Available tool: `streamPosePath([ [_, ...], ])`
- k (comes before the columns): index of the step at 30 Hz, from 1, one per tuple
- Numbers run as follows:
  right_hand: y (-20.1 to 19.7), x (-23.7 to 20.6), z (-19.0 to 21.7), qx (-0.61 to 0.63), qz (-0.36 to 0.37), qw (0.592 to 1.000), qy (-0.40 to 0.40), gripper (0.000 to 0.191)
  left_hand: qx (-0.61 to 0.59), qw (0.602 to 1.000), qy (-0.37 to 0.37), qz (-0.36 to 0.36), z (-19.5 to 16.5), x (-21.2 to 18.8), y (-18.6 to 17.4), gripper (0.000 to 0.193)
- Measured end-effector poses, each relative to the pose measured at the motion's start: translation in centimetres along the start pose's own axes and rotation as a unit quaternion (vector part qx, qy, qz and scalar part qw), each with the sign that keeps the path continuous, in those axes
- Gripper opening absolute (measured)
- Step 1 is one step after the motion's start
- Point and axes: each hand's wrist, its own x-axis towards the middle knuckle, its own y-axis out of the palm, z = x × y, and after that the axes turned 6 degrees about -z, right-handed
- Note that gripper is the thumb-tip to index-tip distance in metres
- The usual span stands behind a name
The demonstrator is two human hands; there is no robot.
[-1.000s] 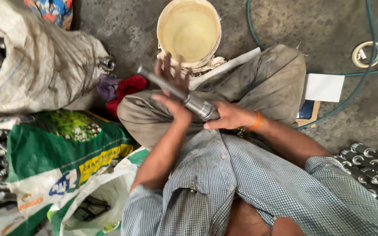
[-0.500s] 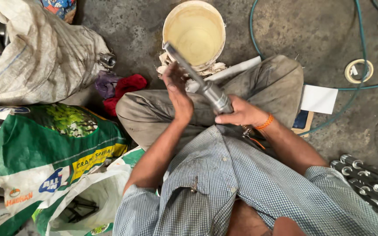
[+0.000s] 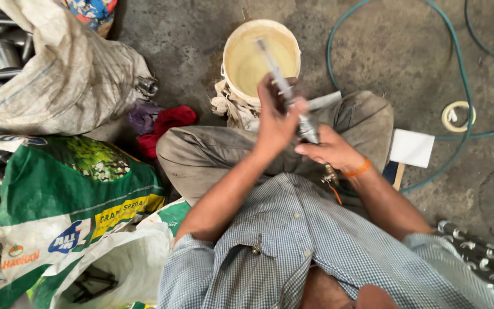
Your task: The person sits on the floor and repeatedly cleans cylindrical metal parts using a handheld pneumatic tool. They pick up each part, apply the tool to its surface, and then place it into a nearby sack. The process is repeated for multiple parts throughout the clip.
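Both the left hand (image 3: pixel 275 123) and right hand (image 3: pixel 330 151) clamp a metal rod (image 3: pixel 281 86) (blurred), upper centre, over the bucket (image 3: pixel 232 68).

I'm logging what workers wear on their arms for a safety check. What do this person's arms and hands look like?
Both hands are bare, no gloves. The left hand has nothing on its wrist. The right hand has a thin orange band at the wrist. Both forearms are uncovered; the short sleeves of a blue-and-white fine-checked shirt end near the elbows.
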Motion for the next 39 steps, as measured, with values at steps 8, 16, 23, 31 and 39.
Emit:
streamPosePath([
  [8,-1.8,-0.4,1.7,0.216,-0.197,0.954,-0.069,0.016,0.249,0.837,0.236,0.426,0.7,-6.8,-1.3,0.048],
  [16,-2.0,0.1,0.3,0.197,-0.260,0.942,-0.081,0.019,0.282,0.876,0.142,0.363,6.5,-7.0,-0.7,0.025],
  [23,-0.9,-0.9,2.1,0.129,-0.224,0.966,-0.016,0.017,0.227,0.919,-0.070,0.316,10.1,-2.8,-2.2,0.051],
  [31,1.5,-1.0,1.7,0.042,-0.182,0.965,0.184,0.032,-0.126,0.887,-0.131,0.424,12.2,2.5,-3.7,0.063],
  [39,0.8,0.1,-3.7,-0.282,-0.113,0.952,-0.044,0.026,-0.326,0.848,-0.322,0.268,13.4,0.5,-6.1,0.043],
])
